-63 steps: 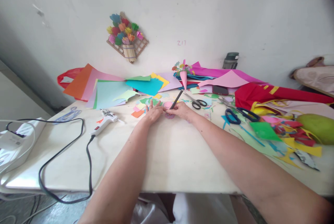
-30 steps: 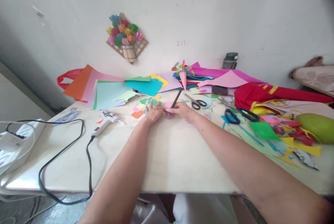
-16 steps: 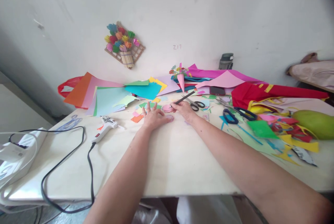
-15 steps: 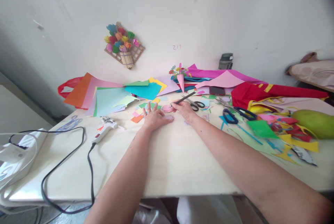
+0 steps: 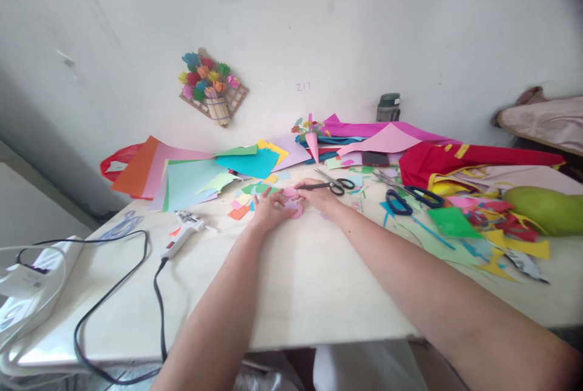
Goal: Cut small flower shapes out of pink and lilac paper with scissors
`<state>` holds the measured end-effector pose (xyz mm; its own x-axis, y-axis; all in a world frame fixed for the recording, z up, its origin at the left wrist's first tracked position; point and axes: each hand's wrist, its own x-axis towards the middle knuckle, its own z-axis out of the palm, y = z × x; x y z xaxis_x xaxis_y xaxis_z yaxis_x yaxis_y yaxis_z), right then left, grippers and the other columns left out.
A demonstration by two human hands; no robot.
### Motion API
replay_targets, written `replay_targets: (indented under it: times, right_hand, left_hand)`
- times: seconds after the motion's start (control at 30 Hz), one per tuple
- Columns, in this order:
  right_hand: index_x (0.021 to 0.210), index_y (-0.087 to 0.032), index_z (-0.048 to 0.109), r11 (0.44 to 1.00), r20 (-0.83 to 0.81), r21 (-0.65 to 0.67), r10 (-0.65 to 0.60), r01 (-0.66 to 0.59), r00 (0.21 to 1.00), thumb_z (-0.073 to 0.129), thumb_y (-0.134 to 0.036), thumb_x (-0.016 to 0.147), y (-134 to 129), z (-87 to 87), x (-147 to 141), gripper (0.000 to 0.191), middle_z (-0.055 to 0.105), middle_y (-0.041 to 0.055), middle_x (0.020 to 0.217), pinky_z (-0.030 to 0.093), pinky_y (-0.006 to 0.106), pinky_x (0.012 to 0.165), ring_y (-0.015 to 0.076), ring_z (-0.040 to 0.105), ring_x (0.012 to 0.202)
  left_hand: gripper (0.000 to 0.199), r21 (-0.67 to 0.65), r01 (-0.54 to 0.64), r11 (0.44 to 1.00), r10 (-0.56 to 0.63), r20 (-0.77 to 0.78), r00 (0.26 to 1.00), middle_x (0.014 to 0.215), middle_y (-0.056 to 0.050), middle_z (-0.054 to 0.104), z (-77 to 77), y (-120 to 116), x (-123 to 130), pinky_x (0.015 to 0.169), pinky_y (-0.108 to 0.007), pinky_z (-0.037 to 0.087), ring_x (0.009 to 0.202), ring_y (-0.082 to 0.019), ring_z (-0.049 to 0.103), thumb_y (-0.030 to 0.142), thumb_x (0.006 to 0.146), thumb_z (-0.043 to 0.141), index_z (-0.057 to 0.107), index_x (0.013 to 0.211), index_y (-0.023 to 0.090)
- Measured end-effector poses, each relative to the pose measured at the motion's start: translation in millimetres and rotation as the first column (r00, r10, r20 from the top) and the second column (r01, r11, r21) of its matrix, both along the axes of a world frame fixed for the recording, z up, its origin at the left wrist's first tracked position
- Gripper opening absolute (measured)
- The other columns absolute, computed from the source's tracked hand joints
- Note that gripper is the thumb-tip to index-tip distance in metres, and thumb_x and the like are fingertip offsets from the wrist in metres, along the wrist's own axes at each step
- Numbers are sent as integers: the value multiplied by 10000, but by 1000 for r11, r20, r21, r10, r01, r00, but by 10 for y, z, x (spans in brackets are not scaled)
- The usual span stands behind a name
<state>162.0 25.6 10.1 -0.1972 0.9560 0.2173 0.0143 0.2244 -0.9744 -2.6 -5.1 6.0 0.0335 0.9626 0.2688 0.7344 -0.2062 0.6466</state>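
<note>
On the table, my left hand (image 5: 269, 210) lies palm down with its fingers apart, touching small pink paper pieces. One rounded pink piece (image 5: 290, 192) sits between my two hands; a second pink piece (image 5: 297, 209) is beside my left thumb. A slim black pen (image 5: 314, 186) lies nearly level in my right hand (image 5: 320, 199), whose fingers are closed on it and reach the rounded piece. Just beyond that hand rest black-handled scissors (image 5: 339, 185). Small paper scraps (image 5: 239, 212) lie left of my left hand.
A white glue gun (image 5: 184, 234) with a black cord lies left, near a power strip (image 5: 43, 294). Coloured sheets (image 5: 194, 180) line the back. A paper cone with flowers (image 5: 312, 143) stands there. Larger scissors (image 5: 412, 197) and a green fruit (image 5: 546, 210) are on the right.
The pen has tipped from slanting upward to nearly level. My left fingers have drawn in towards the rounded pink piece, and both hands are closer together. The view has shifted slightly.
</note>
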Motion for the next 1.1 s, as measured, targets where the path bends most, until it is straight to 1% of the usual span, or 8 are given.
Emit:
replay_targets:
  times: [0.07,0.13,0.23,0.33,0.5,0.8,1.0,1.1]
  right_hand:
    - [716,-174,671,999,31,-16,34,-33,999,628,-90,687,-20,16,4,98,655,-19,648,503,259,621,121,599,590]
    - [728,-173,678,998,35,-11,60,-60,998,627,-117,707,-34,24,7,79,652,-15,655,507,261,630,123,599,598]
    - [742,-165,678,993,3,8,116,-116,993,612,-160,750,-42,15,7,66,650,-8,660,511,264,651,129,609,628]
    - [764,-164,673,986,-11,-2,167,-167,986,665,-247,757,-40,-11,-6,84,658,-3,663,517,284,663,144,621,639]
    - [656,-162,660,994,37,20,105,-106,994,760,-231,630,-5,-40,-35,124,637,-19,619,485,255,613,129,582,606]
    - [591,-180,633,1000,-82,-1,4,-4,997,724,-292,702,-5,-50,-35,182,595,-21,533,467,255,513,119,528,489]
    - [638,-186,634,970,-3,39,-241,241,970,637,-307,804,60,-49,23,205,649,0,565,445,233,503,113,553,473]
    - [649,-196,632,953,62,87,-297,291,953,631,-361,809,120,-75,60,229,663,-3,591,450,243,536,128,579,514]
  left_hand:
    - [285,24,16,1000,-19,126,992,994,-76,736,-33,24,-19,1035,-514,360,1174,-336,565,321,539,845,591,619,219]
    - [307,11,-8,1000,4,259,966,758,-41,704,-56,42,-34,792,-379,485,879,-263,646,371,552,826,571,617,213]
    - [334,-23,-11,1000,19,391,920,558,29,590,-55,50,-42,538,-258,396,577,-152,553,404,547,812,557,635,208]
    - [359,-44,14,999,8,459,889,482,71,507,-19,40,-36,470,-232,298,466,-95,445,393,518,825,552,644,197]
    - [413,-60,81,995,-36,543,839,483,84,494,10,8,0,484,-226,309,466,-82,460,359,460,867,564,680,184]
    - [514,-135,252,958,-109,641,760,635,11,662,-13,-10,-7,676,-311,482,638,-185,645,303,415,915,592,798,189]
    - [451,-189,256,948,-71,661,747,619,-15,679,16,-35,-16,706,-324,476,672,-212,671,318,403,922,613,699,175]
    - [429,-180,248,952,-62,679,731,651,-22,697,1,-30,-35,717,-322,472,698,-215,675,341,423,914,623,694,178]
